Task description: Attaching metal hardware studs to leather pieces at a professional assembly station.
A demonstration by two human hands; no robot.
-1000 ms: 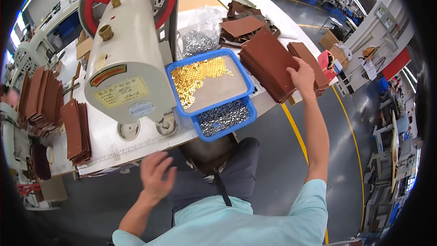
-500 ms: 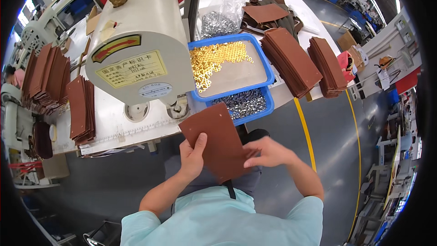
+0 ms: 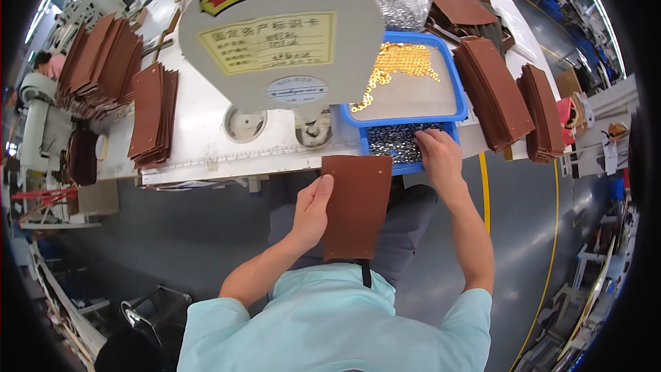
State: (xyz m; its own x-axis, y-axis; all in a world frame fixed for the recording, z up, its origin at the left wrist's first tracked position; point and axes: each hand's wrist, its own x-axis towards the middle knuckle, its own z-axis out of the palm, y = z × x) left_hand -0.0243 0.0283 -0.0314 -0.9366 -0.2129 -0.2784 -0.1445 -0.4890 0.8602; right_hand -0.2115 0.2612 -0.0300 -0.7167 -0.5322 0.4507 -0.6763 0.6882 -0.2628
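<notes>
My left hand (image 3: 311,210) grips a brown leather-like panel (image 3: 359,207) by its left edge, the thumb lying on top. The panel is held over my lap just off the table's front edge, with small holes near its corners. My right hand (image 3: 442,158) reaches into the lower blue tray (image 3: 407,169), its fingers pinched together at the small silver metal pieces (image 3: 394,145). Whether a piece is between those fingertips cannot be made out. Behind it, an upper blue tray (image 3: 460,83) holds gold ring-shaped eyelets (image 3: 406,62).
A cream-coloured machine head (image 3: 282,41) overhangs the white table (image 3: 200,138) ahead of me. Stacks of brown panels stand at left (image 3: 153,114) and right (image 3: 492,93). A clear plastic bag (image 3: 406,0) of silver pieces lies behind the trays.
My right hand has left the panel's right edge and moved up and right into the lower tray. My left hand has turned the panel more upright. The view has shifted left.
</notes>
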